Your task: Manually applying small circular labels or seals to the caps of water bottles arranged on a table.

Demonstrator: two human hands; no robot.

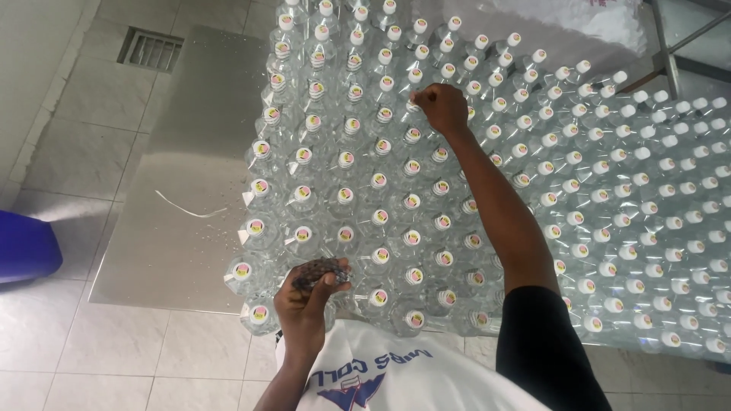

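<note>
Many bottles: clear plastic bottles (487, 190) stand packed upright in rows, filling the steel table (190, 152) around and beyond both hands.
Table: a bare strip of shiny metal lies left of the hands, wet with drops, with a thin white strip (186, 209) on it.
Floor: pale tiles lie past the table edge; a vent grille (150, 49) sits far up-left of the hands, and a blue tub (27, 245) is at the left edge.
Shirt: a white shirt with blue and red print (373, 377) is just below the left hand; a black sleeve (544, 342) covers the right upper arm.
Seals: bottles near the left hand and up to the right hand wear round pink and yellow seals (411, 237) on their caps; bottles right of the right arm have plain white caps (647, 207).
Right hand: right hand (442, 106) is stretched well ahead, fingers pressed together, pinching the cap of one bottle (413, 105) deep in the rows.
Left hand: left hand (308, 293) is closed around a dark bunch of small items (318, 270) over the nearest row; what they are cannot be told.
</note>
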